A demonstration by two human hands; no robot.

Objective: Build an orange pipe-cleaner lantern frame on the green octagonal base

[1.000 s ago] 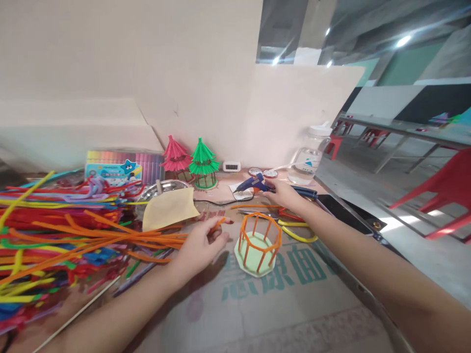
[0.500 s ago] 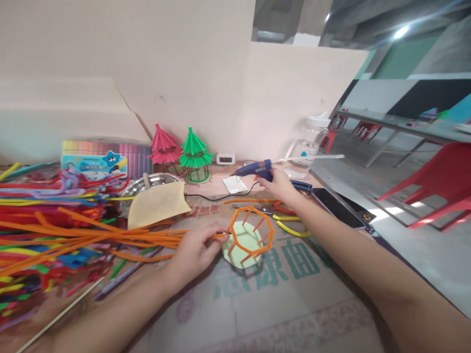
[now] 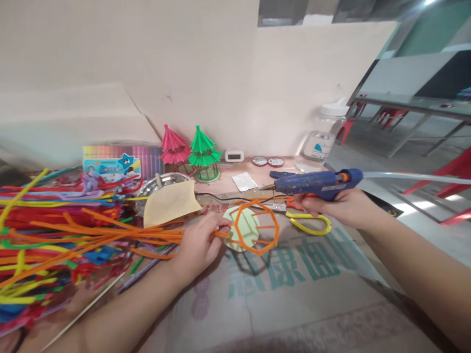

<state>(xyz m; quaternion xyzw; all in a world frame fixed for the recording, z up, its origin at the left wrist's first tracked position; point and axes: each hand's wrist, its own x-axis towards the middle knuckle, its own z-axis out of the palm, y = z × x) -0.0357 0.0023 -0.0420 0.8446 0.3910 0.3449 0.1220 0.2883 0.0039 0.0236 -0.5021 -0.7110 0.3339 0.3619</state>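
My left hand (image 3: 200,242) is closed at the left side of an orange pipe-cleaner frame (image 3: 276,230), pinching an orange piece there. The frame has an eight-sided ring, thin posts and a pale green base disc (image 3: 247,226). It leans so that the ring sits right of the disc. My right hand (image 3: 344,208) grips a blue hot glue gun (image 3: 316,184), with its nozzle pointing left above the frame's upper right. A clear glue stick (image 3: 408,176) sticks out of its back. Yellow-handled pliers (image 3: 312,230) lie under the right hand.
Many coloured pipe cleaners (image 3: 44,235) cover the left side. Behind stand a metal bowl (image 3: 147,189) with a yellow paper (image 3: 172,203), a marker set (image 3: 114,164), red (image 3: 174,147) and green (image 3: 204,149) small pavilions, a clock (image 3: 234,156) and a plastic jug (image 3: 322,132).
My right hand has brought the glue gun from the back of the table nearer and to the right. The orange frame now leans more to the right. The view has shifted slightly.
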